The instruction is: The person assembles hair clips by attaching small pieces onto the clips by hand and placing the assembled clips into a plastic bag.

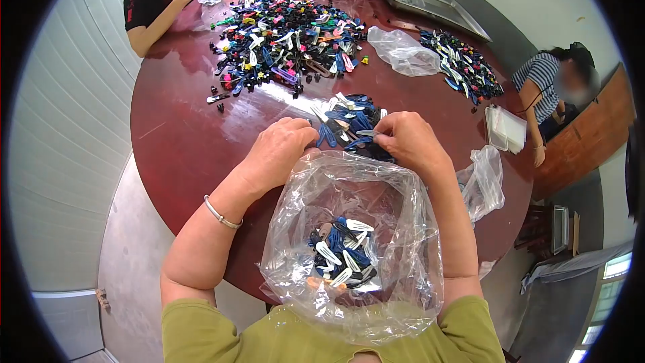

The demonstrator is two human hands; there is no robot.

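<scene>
A small heap of snap hair clips [359, 116], mostly navy blue and white, lies on the table between my two hands. My right hand [408, 140] pinches a pale grey hair clip [367, 133] at the heap's right side. At the left edge of the heap, my left hand [287, 140] is closed with its fingers curled; its fingertips are partly hidden, beside some blue clips [326, 136]. Below my hands, a clear plastic bag [282, 242] gapes wide against my body. Inside it rests a pile of blue, white and brown hair clips [344, 250].
A big mixed pile of hair clips [285, 44] covers the far part of the round red table [181, 141]. Another pile [463, 67] is at the right, near empty plastic bags [403, 51] and clear flat cases [505, 129]. Two people [151, 14] sit across and at the right.
</scene>
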